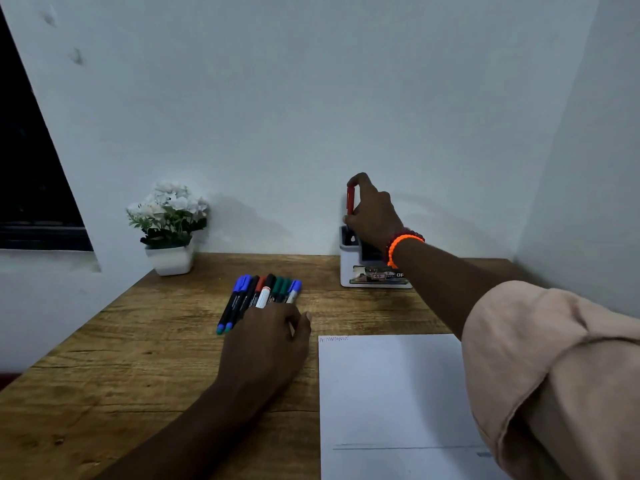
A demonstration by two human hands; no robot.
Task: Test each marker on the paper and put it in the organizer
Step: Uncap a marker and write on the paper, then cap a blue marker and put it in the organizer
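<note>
Over the organizer (372, 268), a red marker (350, 202) is pinched upright by the right hand (372, 213) for dropping in; the marker row (263, 294) is touched by the left hand's (266, 341) relaxed fingers, presumably to take the next.

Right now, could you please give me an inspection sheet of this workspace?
Surface: wooden desk, bare at left.
Job's things: red marker upright above the organizer; row of markers lying together; paper with a scribble at its top left corner.
Clutter: potted flowers at the wall.
Grips: right hand holds the red marker; left hand rests on the row.
Cables: nothing seen.
Surroundings: white wall, dark window.
</note>
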